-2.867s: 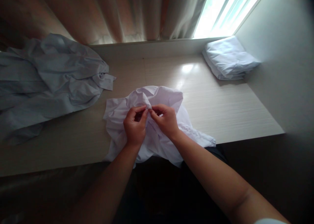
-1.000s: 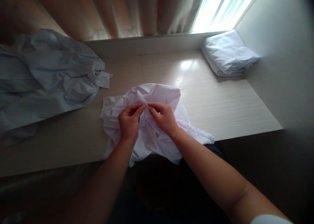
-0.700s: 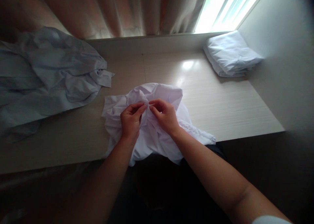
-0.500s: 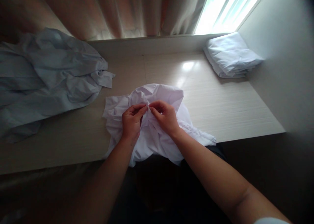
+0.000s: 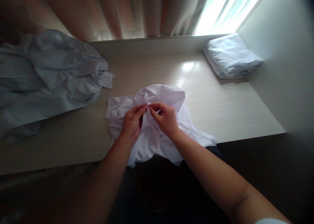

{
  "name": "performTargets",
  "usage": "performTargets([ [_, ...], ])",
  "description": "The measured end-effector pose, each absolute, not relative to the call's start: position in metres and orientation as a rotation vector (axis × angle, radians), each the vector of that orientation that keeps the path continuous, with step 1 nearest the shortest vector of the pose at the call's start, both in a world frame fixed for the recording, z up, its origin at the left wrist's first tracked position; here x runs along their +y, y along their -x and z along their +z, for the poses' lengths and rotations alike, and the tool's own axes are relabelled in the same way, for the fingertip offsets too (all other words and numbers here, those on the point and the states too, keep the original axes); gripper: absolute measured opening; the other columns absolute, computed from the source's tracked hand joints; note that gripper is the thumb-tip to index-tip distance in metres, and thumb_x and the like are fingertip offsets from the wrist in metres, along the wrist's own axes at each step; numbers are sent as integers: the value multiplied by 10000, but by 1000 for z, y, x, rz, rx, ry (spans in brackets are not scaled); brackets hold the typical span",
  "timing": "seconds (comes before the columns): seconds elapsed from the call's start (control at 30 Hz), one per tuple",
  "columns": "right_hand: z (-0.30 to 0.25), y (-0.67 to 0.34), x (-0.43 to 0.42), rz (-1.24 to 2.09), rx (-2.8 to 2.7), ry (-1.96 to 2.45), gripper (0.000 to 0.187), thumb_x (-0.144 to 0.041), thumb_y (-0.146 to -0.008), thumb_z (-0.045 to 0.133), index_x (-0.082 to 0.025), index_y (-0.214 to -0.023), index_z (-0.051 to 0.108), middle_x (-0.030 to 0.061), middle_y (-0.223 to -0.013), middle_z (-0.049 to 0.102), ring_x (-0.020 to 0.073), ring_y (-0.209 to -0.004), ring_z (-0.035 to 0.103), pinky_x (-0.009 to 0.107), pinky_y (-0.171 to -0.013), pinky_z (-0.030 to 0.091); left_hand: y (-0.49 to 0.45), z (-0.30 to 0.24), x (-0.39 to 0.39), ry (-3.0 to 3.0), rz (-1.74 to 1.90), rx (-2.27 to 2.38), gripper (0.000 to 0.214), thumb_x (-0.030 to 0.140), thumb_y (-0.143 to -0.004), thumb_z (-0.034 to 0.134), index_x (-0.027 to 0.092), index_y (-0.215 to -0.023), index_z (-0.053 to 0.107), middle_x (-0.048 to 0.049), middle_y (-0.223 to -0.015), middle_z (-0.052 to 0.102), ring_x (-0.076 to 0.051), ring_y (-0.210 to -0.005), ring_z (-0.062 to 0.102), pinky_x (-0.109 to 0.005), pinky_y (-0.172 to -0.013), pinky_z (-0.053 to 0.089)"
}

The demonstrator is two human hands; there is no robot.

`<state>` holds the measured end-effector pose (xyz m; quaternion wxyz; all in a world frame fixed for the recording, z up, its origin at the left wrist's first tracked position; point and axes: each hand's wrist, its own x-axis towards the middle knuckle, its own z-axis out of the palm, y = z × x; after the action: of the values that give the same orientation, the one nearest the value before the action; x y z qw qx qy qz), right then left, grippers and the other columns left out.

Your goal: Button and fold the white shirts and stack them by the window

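A crumpled white shirt [image 5: 169, 99] lies on the light wooden table [image 5: 220, 109] near its front edge, part of it hanging over the edge toward me. My left hand [image 5: 131, 124] and my right hand [image 5: 165, 119] meet at the middle of the shirt. Both pinch a fold of the white fabric between thumb and fingers, fingertips almost touching each other. What exactly sits between the fingertips is too small to make out.
A heap of pale blue-grey garments [image 5: 46, 80] covers the table's left side. A folded white stack [image 5: 230, 55] sits at the far right corner by the wall [image 5: 282, 53]. Curtains [image 5: 122, 11] and a bright window [image 5: 225, 8] stand behind the table.
My hands stay pinched together on the shirt. The shirt's left edge has drawn in slightly toward my left hand; the fabric near my fingertips has bunched a little.
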<state>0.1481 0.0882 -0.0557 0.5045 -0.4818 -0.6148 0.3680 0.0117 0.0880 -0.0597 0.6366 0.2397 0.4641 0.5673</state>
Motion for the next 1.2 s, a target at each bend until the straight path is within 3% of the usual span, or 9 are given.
performTargets([
  [0.47,-57,-148,89,769,-1576,1175,154,-331,-859,690,-199,-932,723,6,-767,711,121,-619,592,254,-641,498,-8,-63,90,-581,1195,988,185,214,-687,771,146,-850,716,-55,-796,734,-202,-811,713,-350,-803,558],
  [1.2,-54,-151,87,688,-1676,1105,136,-280,-948,606,-227,-968,729,7,-819,638,106,-598,493,254,-654,452,-7,-61,91,-446,1189,906,118,169,-727,744,147,-838,712,-31,-836,726,-140,-798,676,-270,-811,522],
])
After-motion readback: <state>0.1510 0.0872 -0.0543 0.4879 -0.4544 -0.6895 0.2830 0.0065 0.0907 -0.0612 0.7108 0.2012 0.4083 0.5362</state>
